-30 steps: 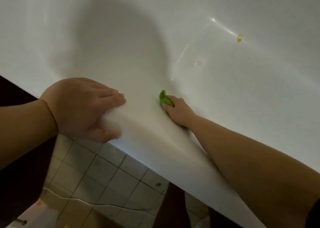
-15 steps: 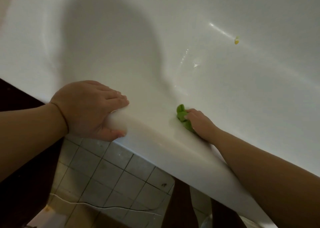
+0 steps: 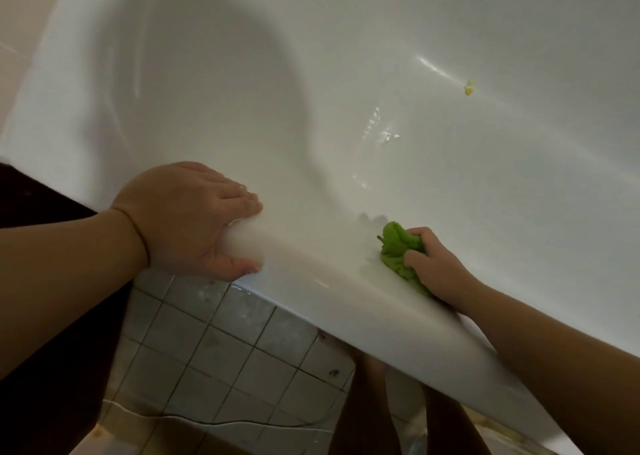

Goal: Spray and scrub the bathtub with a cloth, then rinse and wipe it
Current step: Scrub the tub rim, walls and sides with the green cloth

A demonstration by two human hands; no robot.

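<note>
The white bathtub [image 3: 346, 302] fills most of the view, its near rim running from upper left to lower right. My left hand [image 3: 194, 215] grips that rim, fingers on top and thumb under the edge. My right hand [image 3: 438, 266] holds a bunched green cloth [image 3: 398, 248] and presses it against the inner wall just below the rim. Wet streaks shine on the tub wall [image 3: 381, 132] above the cloth.
A small yellow speck [image 3: 469, 87] sits on the tub's inner surface at the upper right. Grey floor tiles [image 3: 221, 347] lie below the rim. A dark panel [image 3: 45, 402] stands at the left. My legs [image 3: 367, 409] show under the tub edge.
My right hand has slid the green cloth to the right and lower along the tub's inner wall. My left hand has kept its grip on the rim.
</note>
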